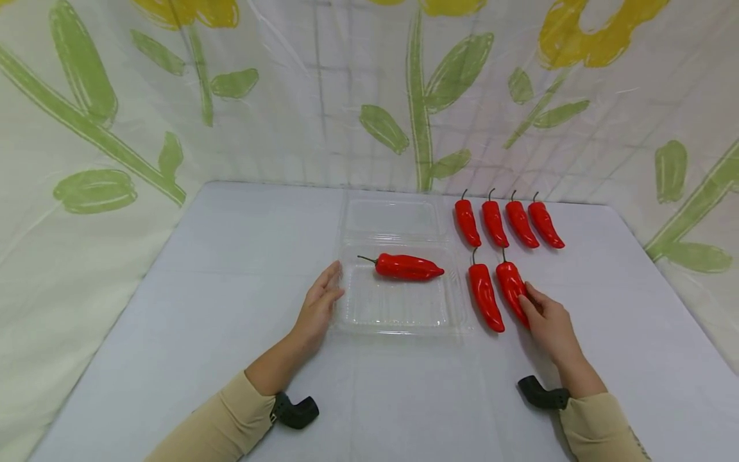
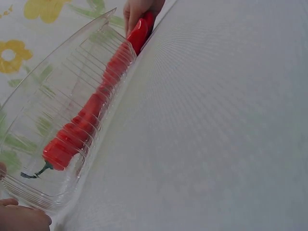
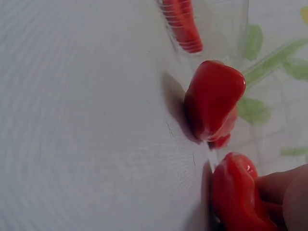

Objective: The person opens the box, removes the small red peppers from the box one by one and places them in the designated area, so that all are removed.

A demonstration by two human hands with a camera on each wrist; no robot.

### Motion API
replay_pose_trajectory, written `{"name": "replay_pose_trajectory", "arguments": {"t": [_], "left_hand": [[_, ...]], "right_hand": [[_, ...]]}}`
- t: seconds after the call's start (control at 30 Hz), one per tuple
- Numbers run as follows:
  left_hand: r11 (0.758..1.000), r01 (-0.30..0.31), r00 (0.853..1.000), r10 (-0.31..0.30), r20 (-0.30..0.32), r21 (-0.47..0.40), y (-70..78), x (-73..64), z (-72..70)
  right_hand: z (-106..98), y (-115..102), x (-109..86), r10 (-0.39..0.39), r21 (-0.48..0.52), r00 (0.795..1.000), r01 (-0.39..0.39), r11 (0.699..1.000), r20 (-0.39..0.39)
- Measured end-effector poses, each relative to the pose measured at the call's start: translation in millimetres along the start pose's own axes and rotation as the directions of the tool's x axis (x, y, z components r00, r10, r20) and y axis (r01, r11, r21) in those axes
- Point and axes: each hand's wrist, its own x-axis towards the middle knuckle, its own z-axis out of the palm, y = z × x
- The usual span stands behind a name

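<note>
A clear plastic clamshell box (image 1: pixel 398 314) lies unfolded on the table, its lid to the back. One red chili pepper (image 1: pixel 407 267) rests sideways in its base, stem to the left. Against the box's left side, my left hand (image 1: pixel 314 308) touches the edge with its fingers and thumb extended. My right hand (image 1: pixel 551 324) pinches another red pepper (image 1: pixel 511 285) by its lower part, between thumb and fingers; it lies on or close to the table. Just left of that one lies a separate pepper (image 1: pixel 485 295), between it and the box. The right wrist view shows the pinched pepper (image 3: pixel 236 192) close up.
Behind these, several red peppers (image 1: pixel 493 221) lie in a row at the back right, stems pointing away. The white table (image 1: pixel 231 256) ends at a hanging sheet (image 1: pixel 277 128) printed with flowers. Both sleeved wrists wear black devices (image 1: pixel 297 412).
</note>
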Motion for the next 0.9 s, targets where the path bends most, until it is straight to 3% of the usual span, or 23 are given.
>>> {"name": "replay_pose_trajectory", "arguments": {"t": [0.23,0.6,0.9], "left_hand": [[1.0,-0.003,1.0,0.003,0.009,0.002,0.5,-0.6,-0.6],[1.0,-0.002,1.0,0.002,0.012,-0.008,1.0,-1.0,-0.2],[1.0,-0.003,1.0,0.003,0.01,-0.009,1.5,-0.5,-0.2]], "right_hand": [[-0.5,-2.3,-0.7,0.011,-0.063,1.0,-0.011,0.998,0.0],[0.3,-4.1,-2.8,-0.031,-0.043,0.996,0.027,0.999,-0.083],[0.5,-6.9,-2.4,-0.039,-0.02,0.997,0.038,0.999,-0.067]]}}
